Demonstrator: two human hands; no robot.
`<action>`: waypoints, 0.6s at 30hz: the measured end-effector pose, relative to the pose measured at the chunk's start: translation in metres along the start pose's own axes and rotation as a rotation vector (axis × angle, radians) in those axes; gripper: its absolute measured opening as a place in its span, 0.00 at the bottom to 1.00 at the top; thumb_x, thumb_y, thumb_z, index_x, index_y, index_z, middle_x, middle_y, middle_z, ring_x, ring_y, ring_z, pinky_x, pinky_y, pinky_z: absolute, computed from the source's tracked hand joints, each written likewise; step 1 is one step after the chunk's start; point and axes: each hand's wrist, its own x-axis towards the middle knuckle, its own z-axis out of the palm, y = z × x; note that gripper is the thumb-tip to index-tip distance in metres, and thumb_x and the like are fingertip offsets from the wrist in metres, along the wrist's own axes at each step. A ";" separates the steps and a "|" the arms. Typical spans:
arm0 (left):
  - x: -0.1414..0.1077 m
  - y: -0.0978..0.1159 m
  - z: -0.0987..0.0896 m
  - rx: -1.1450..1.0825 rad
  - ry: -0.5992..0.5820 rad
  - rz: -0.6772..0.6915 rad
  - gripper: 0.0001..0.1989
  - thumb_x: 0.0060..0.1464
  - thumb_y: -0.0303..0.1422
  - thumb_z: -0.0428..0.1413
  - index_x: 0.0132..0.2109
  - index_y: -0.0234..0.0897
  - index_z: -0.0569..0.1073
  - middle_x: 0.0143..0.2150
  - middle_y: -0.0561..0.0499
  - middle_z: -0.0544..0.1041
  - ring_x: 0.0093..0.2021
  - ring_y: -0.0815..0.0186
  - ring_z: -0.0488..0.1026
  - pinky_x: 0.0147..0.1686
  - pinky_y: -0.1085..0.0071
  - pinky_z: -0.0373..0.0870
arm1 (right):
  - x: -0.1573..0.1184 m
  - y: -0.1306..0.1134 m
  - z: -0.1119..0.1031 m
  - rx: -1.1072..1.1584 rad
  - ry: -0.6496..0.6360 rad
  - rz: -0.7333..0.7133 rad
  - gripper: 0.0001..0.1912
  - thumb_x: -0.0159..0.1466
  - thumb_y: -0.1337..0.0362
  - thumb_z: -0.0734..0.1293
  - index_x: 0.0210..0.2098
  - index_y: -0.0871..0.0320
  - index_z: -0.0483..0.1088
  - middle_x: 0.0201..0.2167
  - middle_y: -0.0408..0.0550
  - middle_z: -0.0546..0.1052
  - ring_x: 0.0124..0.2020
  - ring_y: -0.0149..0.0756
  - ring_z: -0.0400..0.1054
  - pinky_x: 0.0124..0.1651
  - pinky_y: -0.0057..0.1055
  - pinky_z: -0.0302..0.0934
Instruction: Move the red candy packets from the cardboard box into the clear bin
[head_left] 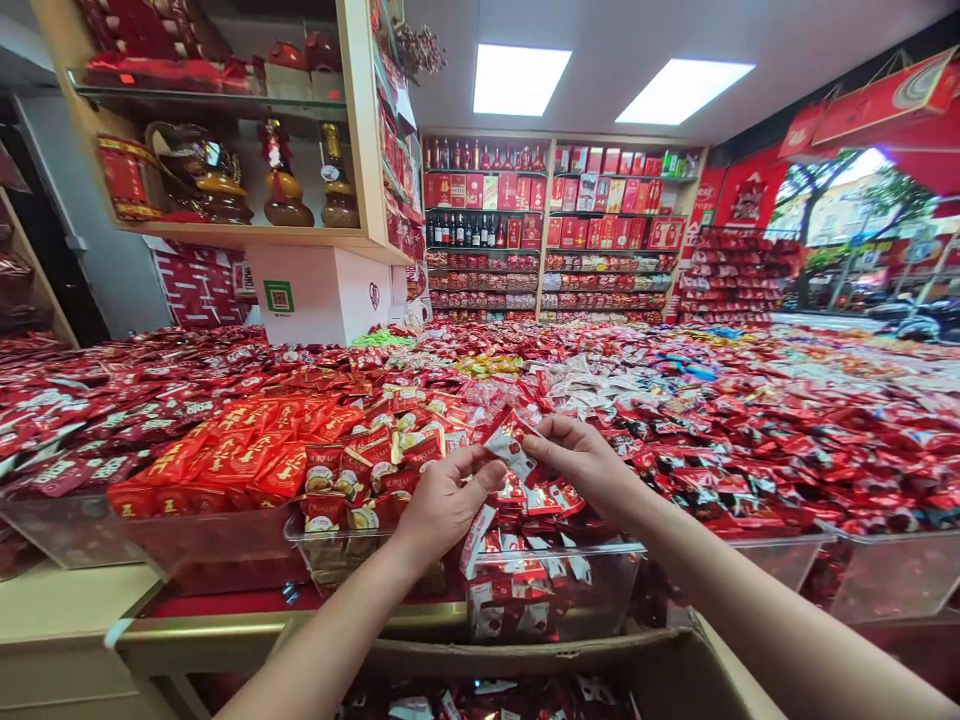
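A small red and white candy packet (511, 447) is held up in front of me between both hands. My right hand (581, 460) pinches its right side between thumb and fingers. My left hand (450, 500) is closed, thumb against index finger, at the packet's lower left corner. Right below is a clear plastic bin (626, 575) filled with similar red and white packets (544, 500). Left of my left hand, durian candy packets (367, 465) fill another bin. An open cardboard box (525, 652) with more red packets inside stands nearest me.
Orange-red packets (232, 455) heap up in a bin on the left. Many more red candies (735, 440) spread to the right and back. A wooden display cabinet (367, 120) overhangs the left side. Stocked shelves (544, 230) line the back wall.
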 end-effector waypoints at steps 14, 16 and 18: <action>-0.007 -0.009 0.006 -0.057 0.123 -0.056 0.09 0.55 0.37 0.50 0.40 0.36 0.67 0.27 0.54 0.74 0.23 0.71 0.69 0.24 0.76 0.64 | 0.016 -0.006 -0.013 -0.378 -0.078 0.045 0.09 0.53 0.61 0.67 0.28 0.59 0.64 0.19 0.38 0.64 0.20 0.25 0.57 0.22 0.26 0.53; -0.009 -0.009 0.006 -0.058 0.146 -0.084 0.08 0.55 0.36 0.50 0.39 0.37 0.66 0.24 0.56 0.72 0.16 0.74 0.64 0.18 0.77 0.60 | 0.015 -0.001 -0.026 -0.534 -0.098 0.086 0.08 0.52 0.63 0.67 0.26 0.58 0.63 0.17 0.36 0.62 0.19 0.25 0.55 0.21 0.25 0.49; -0.010 -0.009 0.006 -0.066 0.137 -0.106 0.07 0.53 0.35 0.51 0.39 0.37 0.66 0.23 0.58 0.71 0.14 0.76 0.61 0.15 0.78 0.57 | 0.012 0.007 -0.035 -0.663 -0.215 0.169 0.07 0.50 0.65 0.67 0.24 0.58 0.62 0.18 0.36 0.63 0.19 0.25 0.55 0.21 0.24 0.49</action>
